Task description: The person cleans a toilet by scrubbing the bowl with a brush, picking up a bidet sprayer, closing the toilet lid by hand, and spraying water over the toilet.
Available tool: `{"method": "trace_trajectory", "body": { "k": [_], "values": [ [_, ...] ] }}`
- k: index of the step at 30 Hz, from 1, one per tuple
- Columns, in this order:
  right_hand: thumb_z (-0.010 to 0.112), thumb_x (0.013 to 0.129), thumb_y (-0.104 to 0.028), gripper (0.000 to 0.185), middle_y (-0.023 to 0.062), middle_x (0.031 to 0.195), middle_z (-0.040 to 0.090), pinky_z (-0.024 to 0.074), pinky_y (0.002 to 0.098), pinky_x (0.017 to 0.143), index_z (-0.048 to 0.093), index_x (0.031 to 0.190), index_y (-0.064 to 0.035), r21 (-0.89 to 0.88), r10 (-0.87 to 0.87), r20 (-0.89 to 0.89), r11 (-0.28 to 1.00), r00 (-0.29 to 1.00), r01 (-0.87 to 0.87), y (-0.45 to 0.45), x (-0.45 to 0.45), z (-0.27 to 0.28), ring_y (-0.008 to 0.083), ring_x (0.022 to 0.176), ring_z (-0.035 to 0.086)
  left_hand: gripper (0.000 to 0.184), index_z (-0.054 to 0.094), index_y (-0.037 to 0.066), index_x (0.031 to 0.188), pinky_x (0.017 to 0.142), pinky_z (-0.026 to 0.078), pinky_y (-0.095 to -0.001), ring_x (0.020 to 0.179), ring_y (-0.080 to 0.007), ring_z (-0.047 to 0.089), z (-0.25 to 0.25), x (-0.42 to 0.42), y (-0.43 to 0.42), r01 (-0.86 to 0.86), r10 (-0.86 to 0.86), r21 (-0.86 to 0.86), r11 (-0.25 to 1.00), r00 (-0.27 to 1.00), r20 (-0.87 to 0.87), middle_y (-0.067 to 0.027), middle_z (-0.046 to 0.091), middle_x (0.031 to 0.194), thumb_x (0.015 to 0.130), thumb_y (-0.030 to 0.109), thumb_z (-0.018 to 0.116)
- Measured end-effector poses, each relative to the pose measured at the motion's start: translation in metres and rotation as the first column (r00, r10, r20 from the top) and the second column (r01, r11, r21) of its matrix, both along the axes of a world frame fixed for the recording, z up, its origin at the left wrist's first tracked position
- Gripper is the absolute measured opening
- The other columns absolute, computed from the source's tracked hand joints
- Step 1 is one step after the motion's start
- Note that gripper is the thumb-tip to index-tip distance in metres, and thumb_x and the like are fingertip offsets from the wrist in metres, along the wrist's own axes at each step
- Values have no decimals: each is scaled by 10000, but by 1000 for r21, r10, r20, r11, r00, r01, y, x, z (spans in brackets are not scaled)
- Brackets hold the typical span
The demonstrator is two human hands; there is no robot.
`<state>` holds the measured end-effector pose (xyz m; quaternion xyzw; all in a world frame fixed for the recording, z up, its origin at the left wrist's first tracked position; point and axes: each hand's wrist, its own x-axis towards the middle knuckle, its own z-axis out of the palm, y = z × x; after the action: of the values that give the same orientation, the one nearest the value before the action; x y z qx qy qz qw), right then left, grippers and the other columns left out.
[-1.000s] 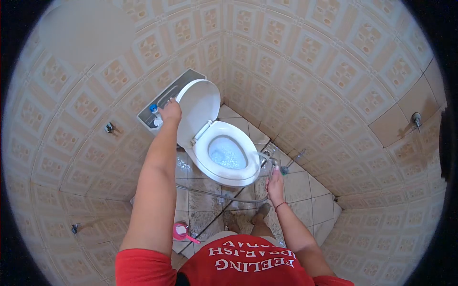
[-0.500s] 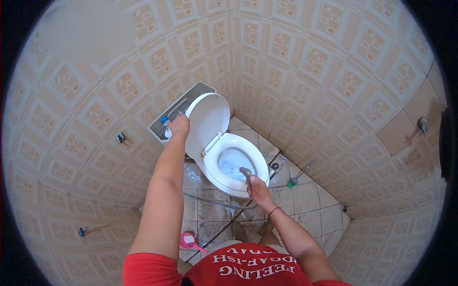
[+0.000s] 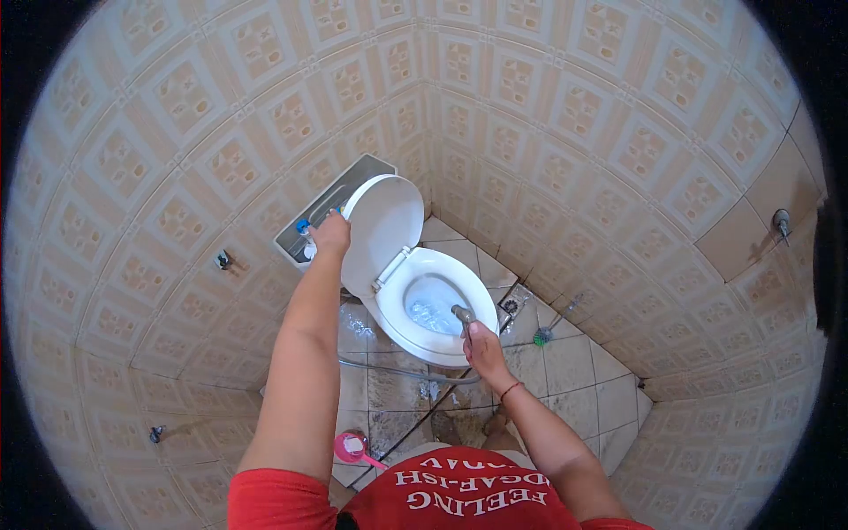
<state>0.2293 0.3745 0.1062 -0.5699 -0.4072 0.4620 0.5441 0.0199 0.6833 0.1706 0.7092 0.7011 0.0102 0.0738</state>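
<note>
My right hand [image 3: 485, 352] is wrapped round a handheld bidet sprayer [image 3: 463, 315]. Its head points into the toilet bowl [image 3: 428, 290], where the water looks white and bubbly. A grey hose [image 3: 389, 369] runs along the floor below the toilet. At the edge of the raised toilet lid [image 3: 389, 221], my left hand [image 3: 330, 233] has its fingers curled on it; the fingertips are partly hidden. Close to that hand, a blue-capped bottle [image 3: 303, 227] stands on the grey cistern top [image 3: 367, 170].
A pink dipper [image 3: 350, 447] lies on the wet tiled floor [image 3: 565, 375]. To the right of the toilet are a floor drain [image 3: 510, 306] and a green-headed toilet brush [image 3: 542, 336]. Taps [image 3: 782, 225] stick out from the tiled walls.
My right hand has shifted slightly right and down, and the sprayer head has tilted. My left hand stays at the lid's edge.
</note>
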Motion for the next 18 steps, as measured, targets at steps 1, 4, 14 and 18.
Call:
{"method": "trace_trajectory", "body": {
  "k": [1, 4, 14, 18],
  "values": [
    [359, 908, -408, 405, -22, 535, 391, 306, 219, 440, 467, 756, -49, -3, 11, 2, 1000, 1000, -11, -4, 0, -1, 61, 477, 372, 542, 318, 17, 1278, 964, 221, -550, 1052, -260, 520, -1, 0, 1, 2, -2, 1, 1000, 1000, 1, -122, 500, 1189, 845, 316, 450],
    [361, 913, -386, 387, -22, 545, 395, 306, 219, 435, 464, 750, -50, -11, 33, 12, 999, 999, -33, -17, 5, -4, 62, 478, 376, 473, 395, 65, 1205, 925, 275, -549, 1036, -288, 523, -8, 2, 3, 2, -1, 87, 996, 1000, -7, -117, 548, 1117, 846, 367, 451],
    [339, 911, -408, 407, -21, 533, 399, 314, 215, 421, 463, 740, -60, 10, -193, 66, 981, 979, 193, -39, 17, -18, 67, 464, 389, 570, 298, 32, 1292, 971, 217, -550, 1074, -263, 502, 6, 6, 1, 12, -12, 3, 1000, 1000, 2, -112, 468, 1228, 850, 361, 443],
    [325, 904, -445, 435, -22, 515, 396, 314, 217, 400, 463, 734, -69, 48, -295, 119, 955, 948, 292, -47, 32, -36, 67, 438, 385, 570, 296, 31, 1292, 971, 218, -551, 1078, -263, 499, 8, 6, 2, 11, -11, 11, 1000, 1000, 21, -115, 469, 1227, 850, 358, 445]
  ]
}}
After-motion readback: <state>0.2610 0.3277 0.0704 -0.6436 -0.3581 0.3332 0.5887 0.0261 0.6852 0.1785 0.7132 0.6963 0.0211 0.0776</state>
